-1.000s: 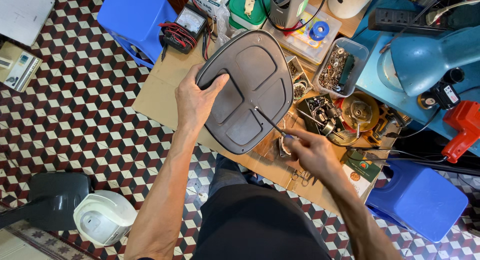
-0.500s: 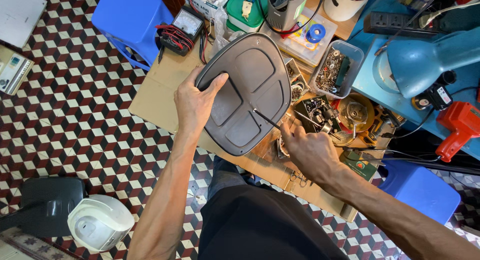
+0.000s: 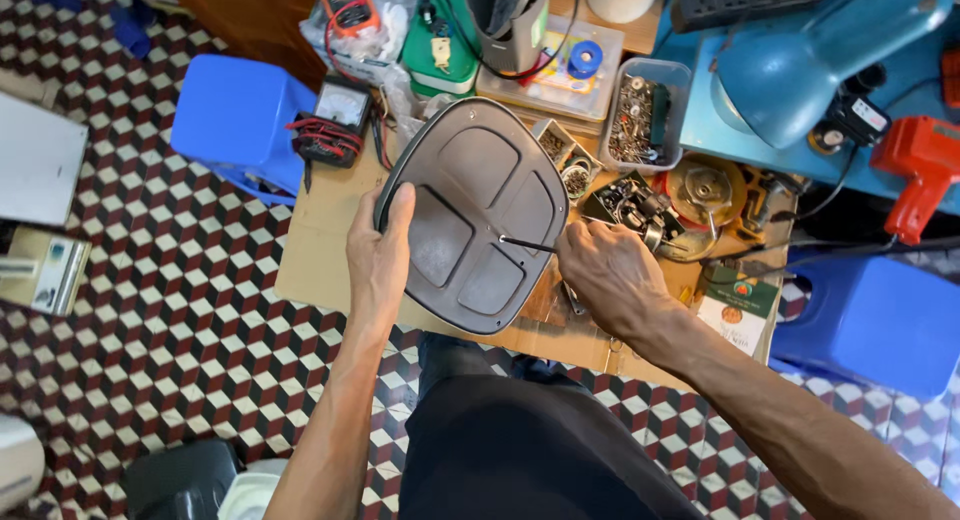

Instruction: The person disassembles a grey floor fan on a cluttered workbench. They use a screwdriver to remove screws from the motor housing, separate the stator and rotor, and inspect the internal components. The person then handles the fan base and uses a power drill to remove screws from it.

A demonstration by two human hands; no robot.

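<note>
My left hand (image 3: 378,255) grips the left rim of a dark grey, rounded plastic cover (image 3: 478,185) with several recessed panels, held over a low workbench. In my right hand (image 3: 608,272) is a thin screwdriver (image 3: 525,244), its tip resting on the cover's lower middle, close to the right rim. The right hand sits just off that edge.
The cardboard-topped bench (image 3: 320,250) holds a clear box of screws (image 3: 640,110), motor parts (image 3: 700,190), a meter (image 3: 335,115) and a green box (image 3: 440,40). Blue stools (image 3: 235,130) (image 3: 870,320) stand either side; a blue lamp (image 3: 800,65) and red tool (image 3: 920,170) lie to the right.
The view has shifted, so everything sits higher and further right in frame. The screwdriver now lies more level on the cover. Both hands keep their hold.
</note>
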